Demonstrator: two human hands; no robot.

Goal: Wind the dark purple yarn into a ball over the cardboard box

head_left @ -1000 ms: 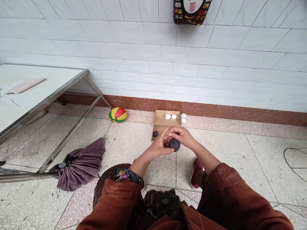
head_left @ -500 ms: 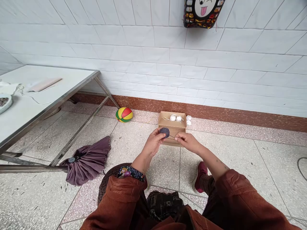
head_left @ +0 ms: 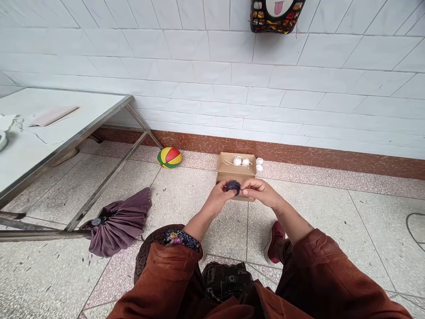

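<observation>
The left hand (head_left: 217,196) is closed around a dark grey-violet ball of yarn (head_left: 233,186), thumb in front and fingers behind. The right hand (head_left: 264,193) meets it from the other side, its grip a narrow pinch on a dark yarn strand (head_left: 241,191) at the ball's right edge. The ball is held above the front tray of an open cardboard box (head_left: 222,168), which stands on the floor (head_left: 302,208) near the brown skirting.

At the far side of the box, toward the right corner of its raised lid, are two white yarn balls (head_left: 237,161) with loose ends. A white bundle (head_left: 260,164) sits just outside the lid's right edge.

To the left are a red, yellow and green ball (head_left: 169,157) by a worktop (head_left: 102,99) leg and a purple folding umbrella (head_left: 119,221); any marking on its round disc is too small to read. A bag (head_left: 278,22) on the wall shows a cartoon tongue.
</observation>
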